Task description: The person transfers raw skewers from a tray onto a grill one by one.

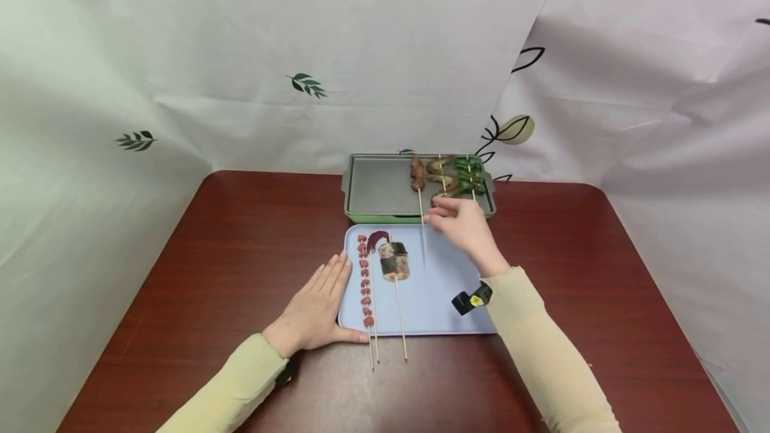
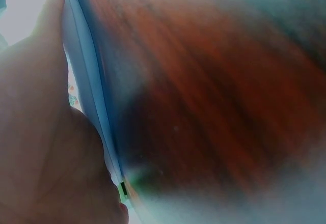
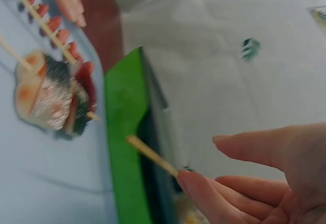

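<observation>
My right hand point(image 1: 460, 222) is over the near edge of the grill pan point(image 1: 381, 186). One fingertip seems to touch the stick of a brown meat skewer point(image 1: 418, 176), while another finger stands apart from it in the right wrist view. The meat lies in the pan and its stick point(image 3: 153, 155) sticks out over the pale blue tray point(image 1: 439, 286). My left hand point(image 1: 319, 299) rests with straight fingers along the tray's left edge, thumb by the near corner. On the tray lie a skewer of small red pieces point(image 1: 365, 282), a dark red curved skewer point(image 1: 377, 239) and a fish-chunk skewer point(image 1: 394, 261).
Right of the meat in the pan are a skewer of brownish curved pieces point(image 1: 442, 179) and a green pepper skewer point(image 1: 469, 176). The pan stands behind the tray on a dark red wooden table point(image 1: 252, 232). White patterned cloth point(image 1: 240, 52) hangs around it.
</observation>
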